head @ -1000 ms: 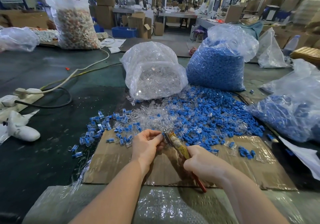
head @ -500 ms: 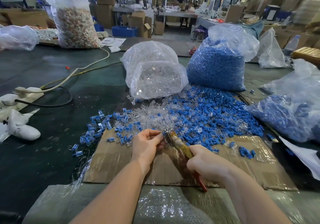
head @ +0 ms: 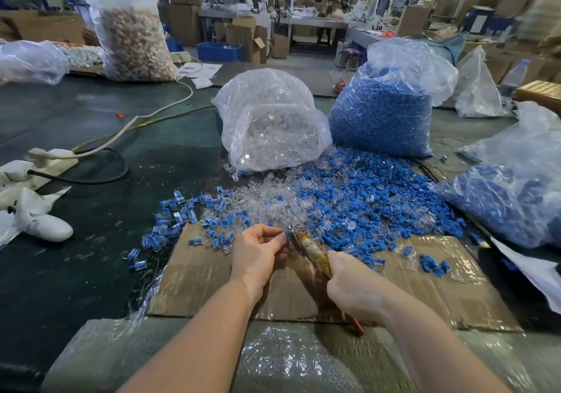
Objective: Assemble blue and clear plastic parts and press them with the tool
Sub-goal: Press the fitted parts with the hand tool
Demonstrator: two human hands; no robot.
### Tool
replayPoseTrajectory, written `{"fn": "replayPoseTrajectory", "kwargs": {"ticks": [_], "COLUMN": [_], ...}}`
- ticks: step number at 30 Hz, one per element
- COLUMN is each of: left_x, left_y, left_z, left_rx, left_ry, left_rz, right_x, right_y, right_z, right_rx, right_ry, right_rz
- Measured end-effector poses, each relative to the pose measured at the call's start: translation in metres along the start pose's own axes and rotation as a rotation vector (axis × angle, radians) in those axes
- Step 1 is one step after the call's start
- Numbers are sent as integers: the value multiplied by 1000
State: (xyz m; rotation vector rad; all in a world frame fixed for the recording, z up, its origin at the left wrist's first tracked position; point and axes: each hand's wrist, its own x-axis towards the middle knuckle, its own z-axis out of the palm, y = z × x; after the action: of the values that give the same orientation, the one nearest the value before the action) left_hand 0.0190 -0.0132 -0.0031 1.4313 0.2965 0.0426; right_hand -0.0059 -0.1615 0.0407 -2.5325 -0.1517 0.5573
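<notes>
Far left: a crumpled clear bag on the dark green table. Nearer, at the left edge, a white power strip with a white cable running off toward the far side and a black cable looping beside it. A white object lies near it; cannot tell what it is.

Far, left of centre: a tall bag of mixed pale pieces.

Left of centre, near: a scatter of assembled blue-and-clear pieces on the table, partly spilling onto the cardboard sheet.

Centre: bag of clear parts, mouth slumped open, with loose clear parts spread just in front of it.

Left hand over the cardboard, fingers curled, thumb and fingertips pinching a small part at the tool's tip. The part is mostly hidden; only a bit of blue shows.

Tool, plier-like, with a yellowish wrapped shaft and a red handle end poking out below the right hand. Its metal tip meets the pinched part.

Right hand wrapped around the tool's handles, fingers closed tight on them.

Right of centre: a heap of loose blue parts, clear ones mixed in, reaching the far edge of the cardboard. Behind it a full bag of blue parts.

Right edge: another bag holding blue parts, lying on its side.

Near edge: bubble wrap under the forearms.
</notes>
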Motion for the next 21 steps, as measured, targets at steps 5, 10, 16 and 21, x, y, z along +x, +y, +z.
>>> {"fn": "replayPoseTrajectory", "kwargs": {"ticks": [5,10,16,21], "left_x": [0,1,2,4], "left_y": [1,2,2,-1], "left_z": [0,-1,-1,-2], "left_rx": [-7,-59,-40,-6], "left_ry": [-9,-26,-21,-13], "left_rz": [-10,-48,-35,-21], "right_x": [1,-3,-8,-9], "right_y": [-1,2,-5,-9], "right_z": [-1,-8,-10,-10], "right_rx": [36,154,66,-2], "right_ry": [-11,-100,-126,-100], "right_rz": [24,70,50,9]}}
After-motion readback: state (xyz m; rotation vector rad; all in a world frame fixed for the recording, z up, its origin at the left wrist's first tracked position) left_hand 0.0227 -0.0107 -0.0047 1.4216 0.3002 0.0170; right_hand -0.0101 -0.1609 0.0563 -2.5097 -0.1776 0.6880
